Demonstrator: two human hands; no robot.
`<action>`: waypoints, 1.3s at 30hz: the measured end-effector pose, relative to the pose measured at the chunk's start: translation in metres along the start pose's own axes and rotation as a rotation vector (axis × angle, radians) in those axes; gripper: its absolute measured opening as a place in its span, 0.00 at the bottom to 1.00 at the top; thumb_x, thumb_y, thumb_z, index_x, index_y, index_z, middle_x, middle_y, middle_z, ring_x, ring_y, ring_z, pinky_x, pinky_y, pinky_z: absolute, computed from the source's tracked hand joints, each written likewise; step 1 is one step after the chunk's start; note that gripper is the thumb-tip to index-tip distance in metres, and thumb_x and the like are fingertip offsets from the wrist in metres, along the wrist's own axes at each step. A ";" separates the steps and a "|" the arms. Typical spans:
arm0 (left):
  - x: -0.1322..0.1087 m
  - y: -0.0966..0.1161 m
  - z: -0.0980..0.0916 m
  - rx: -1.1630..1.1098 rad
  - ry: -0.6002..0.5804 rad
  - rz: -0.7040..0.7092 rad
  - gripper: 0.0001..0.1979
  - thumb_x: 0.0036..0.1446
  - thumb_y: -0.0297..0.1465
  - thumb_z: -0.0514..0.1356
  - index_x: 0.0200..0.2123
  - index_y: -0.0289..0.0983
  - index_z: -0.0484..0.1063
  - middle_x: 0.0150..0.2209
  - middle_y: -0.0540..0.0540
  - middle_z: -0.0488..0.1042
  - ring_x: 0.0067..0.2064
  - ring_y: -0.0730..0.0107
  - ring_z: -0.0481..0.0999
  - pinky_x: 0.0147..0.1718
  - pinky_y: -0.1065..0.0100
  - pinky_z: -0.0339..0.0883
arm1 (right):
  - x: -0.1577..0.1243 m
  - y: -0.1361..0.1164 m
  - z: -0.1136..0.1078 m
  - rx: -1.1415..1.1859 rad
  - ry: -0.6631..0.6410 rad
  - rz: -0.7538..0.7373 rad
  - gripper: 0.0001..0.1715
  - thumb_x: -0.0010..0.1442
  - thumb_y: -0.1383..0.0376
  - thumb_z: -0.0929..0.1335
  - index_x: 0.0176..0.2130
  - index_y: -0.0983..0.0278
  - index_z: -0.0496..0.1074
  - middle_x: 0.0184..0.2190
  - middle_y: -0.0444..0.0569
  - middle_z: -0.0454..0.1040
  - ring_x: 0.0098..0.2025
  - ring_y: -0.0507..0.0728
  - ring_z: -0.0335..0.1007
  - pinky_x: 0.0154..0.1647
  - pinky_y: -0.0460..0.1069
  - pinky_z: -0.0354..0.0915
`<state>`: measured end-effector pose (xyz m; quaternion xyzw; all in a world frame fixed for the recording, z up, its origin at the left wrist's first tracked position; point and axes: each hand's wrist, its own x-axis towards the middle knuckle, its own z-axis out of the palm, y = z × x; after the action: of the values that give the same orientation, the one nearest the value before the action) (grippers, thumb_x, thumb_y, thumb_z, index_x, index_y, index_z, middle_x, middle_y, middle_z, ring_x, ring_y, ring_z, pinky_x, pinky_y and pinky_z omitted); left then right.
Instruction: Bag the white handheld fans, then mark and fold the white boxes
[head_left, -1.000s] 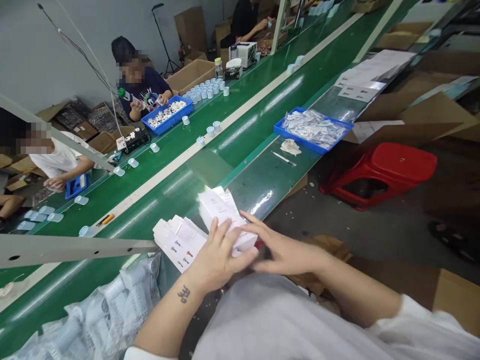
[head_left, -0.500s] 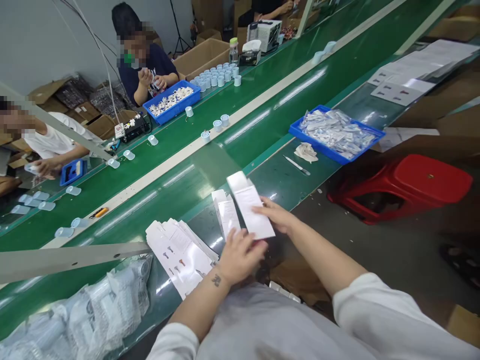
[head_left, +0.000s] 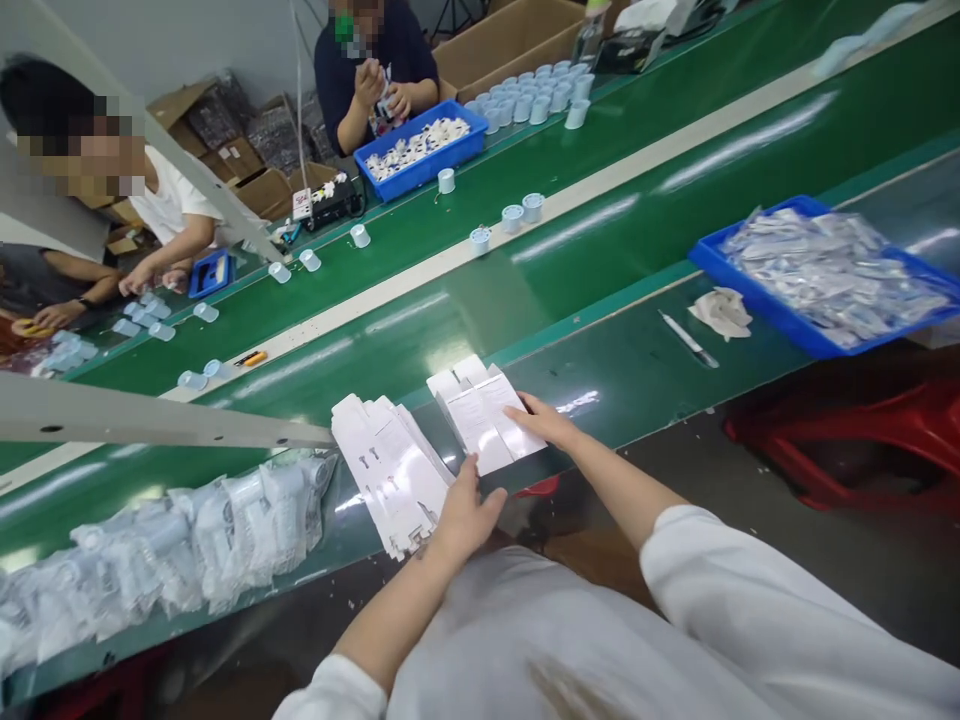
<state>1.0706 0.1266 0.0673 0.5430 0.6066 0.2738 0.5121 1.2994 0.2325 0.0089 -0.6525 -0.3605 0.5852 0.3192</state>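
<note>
Two slim white cardboard boxes stand side by side at the bench edge, a left box (head_left: 466, 418) and a right box (head_left: 501, 402), their end flaps raised at the far side. My right hand (head_left: 549, 424) grips the right box along its outer side, thumb on the printed face. My left hand (head_left: 466, 512) is open, thumb and fingers apart, with nothing in it. It hovers between the left box's near end and a stack of flattened printed cartons (head_left: 390, 455), which show pictures of small tools. Whether its edge touches the stack I cannot tell.
Bagged pale-blue cups (head_left: 225, 535) lie left, by a metal post (head_left: 150, 415). A blue tray (head_left: 814, 350) of small packets, crumpled tissue (head_left: 721, 313) and a white pen (head_left: 688, 338) lie right. Beyond runs a green conveyor (head_left: 390, 335) with cups; co-workers sit opposite. A red stool (head_left: 847, 440) stands right.
The right box has been set down against the left one. My left hand has drawn back from the boxes toward me. The view has turned left.
</note>
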 end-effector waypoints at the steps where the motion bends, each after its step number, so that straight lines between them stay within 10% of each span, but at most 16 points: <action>1: -0.011 -0.004 -0.018 0.109 0.042 0.090 0.24 0.56 0.36 0.61 0.56 0.39 0.66 0.50 0.37 0.75 0.52 0.54 0.75 0.52 0.52 0.68 | -0.002 -0.002 0.002 -0.084 0.050 -0.025 0.37 0.52 0.56 0.73 0.58 0.65 0.65 0.56 0.57 0.70 0.58 0.66 0.64 0.62 0.60 0.58; 5: -0.046 -0.043 -0.077 0.649 0.238 0.203 0.38 0.47 0.39 0.68 0.60 0.35 0.61 0.62 0.28 0.62 0.65 0.37 0.56 0.59 0.37 0.55 | -0.037 -0.014 0.042 -0.399 0.268 -0.312 0.30 0.59 0.56 0.67 0.55 0.69 0.65 0.53 0.63 0.69 0.54 0.66 0.66 0.56 0.60 0.63; 9: -0.053 -0.086 -0.088 0.888 0.082 0.080 0.43 0.45 0.29 0.68 0.63 0.32 0.55 0.67 0.25 0.51 0.68 0.33 0.46 0.61 0.38 0.51 | -0.077 -0.031 0.117 -0.614 -0.194 -0.428 0.28 0.58 0.58 0.68 0.54 0.67 0.65 0.43 0.56 0.74 0.40 0.61 0.73 0.43 0.54 0.68; 13: -0.055 -0.095 -0.084 0.824 0.042 0.097 0.39 0.51 0.28 0.63 0.65 0.31 0.52 0.68 0.26 0.49 0.70 0.40 0.43 0.64 0.43 0.50 | -0.085 -0.043 0.159 -0.731 -0.269 -0.394 0.11 0.57 0.66 0.67 0.42 0.66 0.70 0.35 0.52 0.76 0.39 0.60 0.73 0.41 0.52 0.65; 17: -0.063 -0.084 -0.094 0.737 0.075 0.184 0.44 0.50 0.33 0.65 0.66 0.29 0.48 0.67 0.26 0.53 0.70 0.40 0.45 0.64 0.40 0.48 | -0.086 -0.056 0.164 -0.614 -0.249 -0.360 0.15 0.56 0.64 0.68 0.45 0.64 0.66 0.26 0.43 0.73 0.31 0.55 0.71 0.35 0.48 0.65; 21: -0.078 -0.056 -0.122 0.659 0.251 0.434 0.24 0.59 0.25 0.52 0.60 0.32 0.61 0.58 0.31 0.68 0.62 0.51 0.66 0.58 0.49 0.62 | -0.114 -0.091 0.159 -0.354 -0.354 -0.376 0.25 0.60 0.57 0.65 0.54 0.62 0.60 0.25 0.41 0.69 0.24 0.53 0.68 0.28 0.48 0.67; 24: -0.102 -0.016 -0.155 0.524 0.430 0.534 0.19 0.62 0.26 0.50 0.54 0.35 0.68 0.50 0.36 0.76 0.51 0.58 0.76 0.50 0.59 0.69 | -0.156 -0.128 0.153 -0.449 -0.417 -0.701 0.36 0.60 0.48 0.65 0.61 0.59 0.55 0.46 0.54 0.70 0.45 0.60 0.72 0.45 0.57 0.70; 29: -0.138 0.044 -0.211 0.081 0.215 0.354 0.13 0.61 0.38 0.58 0.41 0.36 0.76 0.33 0.45 0.78 0.33 0.67 0.75 0.36 0.68 0.69 | -0.212 -0.167 0.167 -0.911 -0.364 -1.335 0.77 0.38 0.42 0.77 0.69 0.58 0.33 0.70 0.61 0.31 0.70 0.78 0.27 0.64 0.75 0.35; 34: -0.142 0.042 -0.231 -0.470 -0.046 0.259 0.22 0.50 0.45 0.66 0.40 0.33 0.76 0.34 0.43 0.78 0.34 0.65 0.76 0.36 0.63 0.71 | -0.217 -0.155 0.200 -1.021 -0.248 -1.429 0.80 0.38 0.49 0.77 0.68 0.64 0.26 0.68 0.68 0.30 0.68 0.79 0.32 0.64 0.75 0.37; 39: -0.144 0.031 -0.229 -0.247 0.304 0.225 0.16 0.49 0.38 0.66 0.40 0.36 0.75 0.35 0.46 0.77 0.33 0.69 0.75 0.35 0.66 0.71 | -0.220 -0.121 0.225 -1.007 0.031 -1.363 0.80 0.36 0.49 0.78 0.68 0.65 0.29 0.67 0.72 0.34 0.65 0.82 0.37 0.60 0.76 0.42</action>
<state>0.8552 0.0506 0.2165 0.4929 0.5744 0.4799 0.4436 1.0515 0.1108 0.2029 -0.3646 -0.8882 0.0254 0.2783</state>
